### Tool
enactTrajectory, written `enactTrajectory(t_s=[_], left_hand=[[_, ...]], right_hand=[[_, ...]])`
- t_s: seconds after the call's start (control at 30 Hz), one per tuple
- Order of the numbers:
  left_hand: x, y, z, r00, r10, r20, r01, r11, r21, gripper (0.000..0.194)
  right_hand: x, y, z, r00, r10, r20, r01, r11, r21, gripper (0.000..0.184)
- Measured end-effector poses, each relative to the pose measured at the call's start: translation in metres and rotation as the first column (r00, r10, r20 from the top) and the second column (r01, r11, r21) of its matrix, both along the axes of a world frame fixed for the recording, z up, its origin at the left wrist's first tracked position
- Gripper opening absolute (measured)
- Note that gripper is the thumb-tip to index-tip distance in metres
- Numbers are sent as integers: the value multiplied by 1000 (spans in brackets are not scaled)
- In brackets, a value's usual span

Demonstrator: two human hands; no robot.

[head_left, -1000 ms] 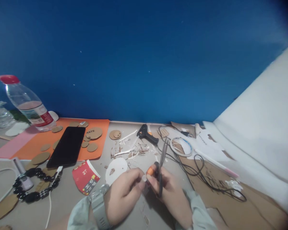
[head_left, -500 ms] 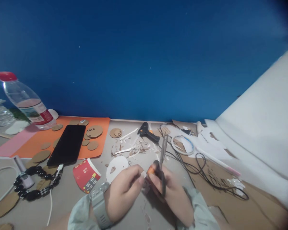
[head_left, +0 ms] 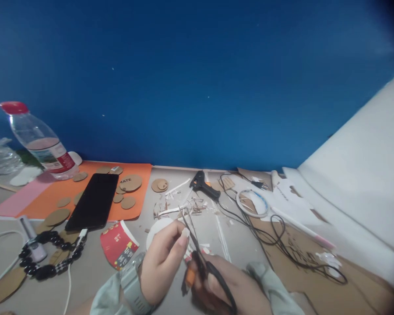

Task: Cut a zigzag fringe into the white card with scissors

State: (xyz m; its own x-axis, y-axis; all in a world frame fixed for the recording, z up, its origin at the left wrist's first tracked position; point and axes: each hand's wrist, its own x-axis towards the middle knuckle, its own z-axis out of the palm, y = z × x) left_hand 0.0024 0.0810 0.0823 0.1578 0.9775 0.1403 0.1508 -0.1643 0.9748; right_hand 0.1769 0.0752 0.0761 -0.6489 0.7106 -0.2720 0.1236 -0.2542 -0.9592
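My left hand, with a watch on its wrist, is closed in a pinch on a small white piece, perhaps paper. My right hand grips scissors with black handles and an orange part by the fingers. The blades are slightly apart and point up and away, right beside the left fingertips. Whether they touch the white piece I cannot tell. Partly hidden behind the left hand lies a white disc. A red printed paper-cup piece lies left of it.
A black glue gun lies at the back, its cable running right past a white ring. Scraps litter the middle. Leftward are a phone, cardboard discs, a beaded bracelet and a bottle.
The scissors have swung from upright to leaning left, their blades parting near the left fingertips. My right hand has moved lower; my left hand has shifted slightly left.
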Motion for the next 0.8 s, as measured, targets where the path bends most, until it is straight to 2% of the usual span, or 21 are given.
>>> enactTrajectory(t_s=[0.13, 0.27, 0.33, 0.53, 0.8], left_hand=[[0, 1, -3, 1000, -6, -10, 6, 1000, -3, 29], [0, 2, -4, 1000, 6, -23, -6, 1000, 7, 28], [0, 2, -4, 1000, 3, -26, -3, 1000, 6, 28], [-1, 3, -2, 1000, -2, -11, 2, 1000, -3, 28], [0, 3, -8, 1000, 4, -2, -4, 1000, -16, 26]], right_hand=[[0, 0, -3, 999, 0, 35, -2, 998, 66, 53], [1, -1, 2, 993, -29, 117, -1, 970, 244, 45], [1, -2, 5, 991, -35, 132, -3, 960, 279, 43], [-2, -2, 14, 977, -22, 214, -20, 981, 193, 40], [-3, -3, 11, 983, -25, 183, 0, 991, 133, 58]])
